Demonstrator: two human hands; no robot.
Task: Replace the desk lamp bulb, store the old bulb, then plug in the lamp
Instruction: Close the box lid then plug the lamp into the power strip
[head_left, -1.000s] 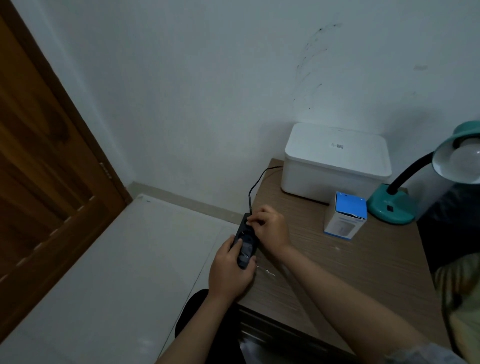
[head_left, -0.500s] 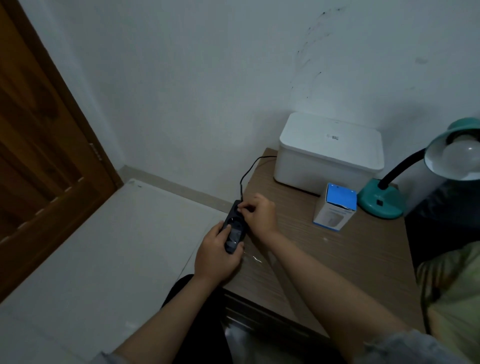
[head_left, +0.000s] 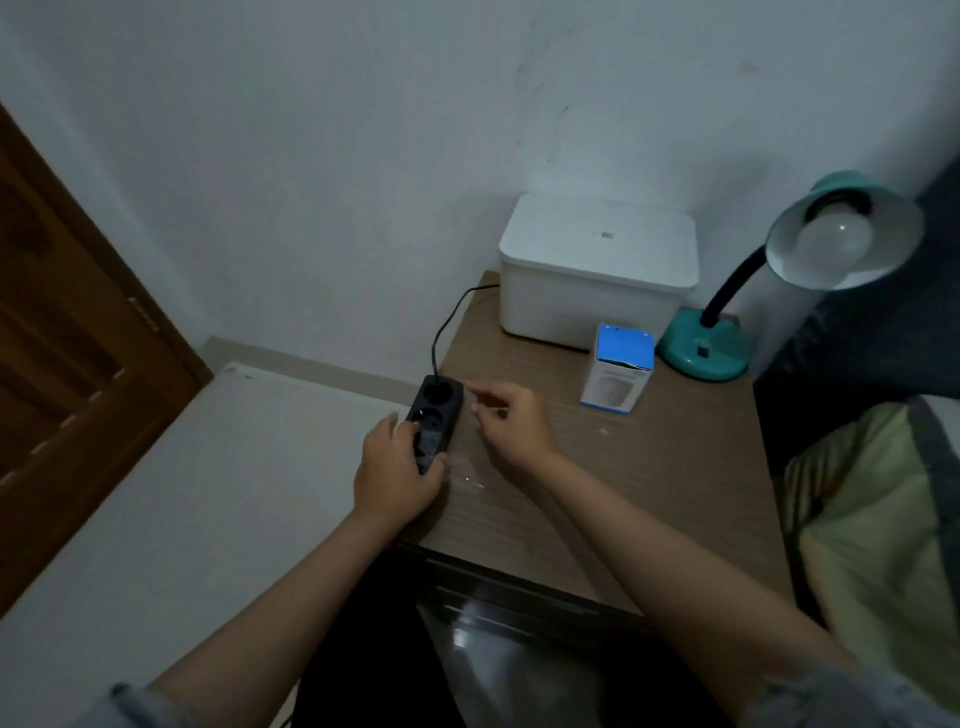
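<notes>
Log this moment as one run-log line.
left hand holds power strip | right hand empty beside it | plug seated | lamp unlit

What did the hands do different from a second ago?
The right hand let go of the plug in the power strip and pulled back, empty. The left hand still holds the strip. Lamp, bulb box and white box stayed put.

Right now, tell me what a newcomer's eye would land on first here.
The teal gooseneck desk lamp with its white bulb stands unlit at the wooden table's far right corner. At the near left edge, the left hand steadies a black power strip, the right hand just beside it.
</notes>
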